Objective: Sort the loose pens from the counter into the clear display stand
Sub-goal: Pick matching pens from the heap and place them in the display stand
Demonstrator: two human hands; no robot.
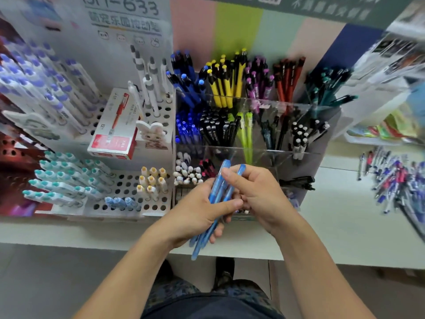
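Note:
My left hand [195,212] grips a bundle of several light blue pens [217,194], thumb across them, tips pointing down past the counter edge. My right hand [259,192] curls around the upper part of the same bundle, fingers pinching the pens near their caps. Both hands hover just in front of the clear display stand [296,155], whose tiered compartments hold blue, yellow, purple, red, teal, black and green pens. A pile of loose pens [395,180] lies on the white counter at the far right.
White perforated pen racks [128,187] with teal, purple and yellow-capped pens stand to the left. A red and white pen box [112,132] sits on the rack. Two black pens [299,181] lie beside the stand. The counter edge [115,236] runs below my hands.

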